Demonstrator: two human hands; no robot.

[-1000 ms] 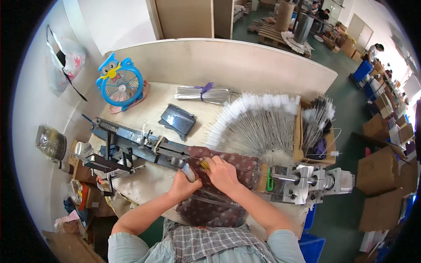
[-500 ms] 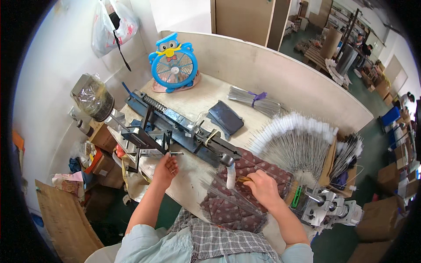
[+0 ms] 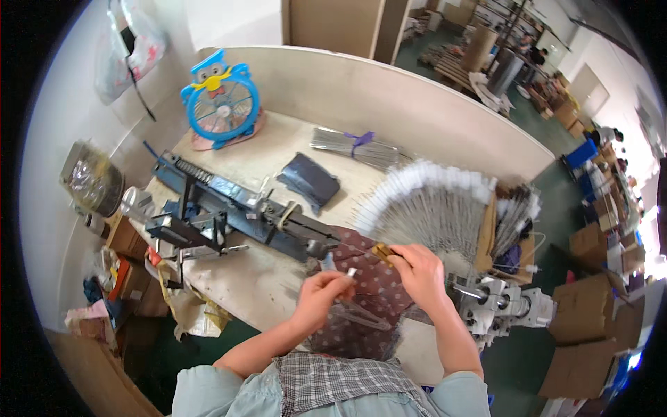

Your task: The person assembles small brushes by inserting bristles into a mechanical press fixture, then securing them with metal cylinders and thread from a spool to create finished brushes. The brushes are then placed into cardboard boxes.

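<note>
My left hand [image 3: 321, 299] is closed in a pinch with a small white piece [image 3: 351, 273] at its fingertips. It is just below the round metal end [image 3: 317, 249] of a long dark metal bench jig [image 3: 243, 212]. A blurred pale strip [image 3: 328, 263] hangs by that end. My right hand [image 3: 421, 275] grips a small yellow-brown tool [image 3: 381, 252], its exact kind unclear, held to the right of the jig's end. Under both hands lies a dark red polka-dot quilted cloth [image 3: 375, 295] with thin wires on it.
A fan of white-tipped wire brushes [image 3: 431, 208] spreads at the right, beside a clamped metal machine [image 3: 504, 306]. A dark pouch [image 3: 308, 181], a purple-tied wire bundle [image 3: 358, 146] and a blue toy-shaped fan [image 3: 221, 104] stand farther back. A low partition [image 3: 389, 101] edges the table.
My left hand has left the jig's crank area and come right, now pinching a small white piece. My right hand has lifted the yellow-brown tool slightly. The view has swung right.
</note>
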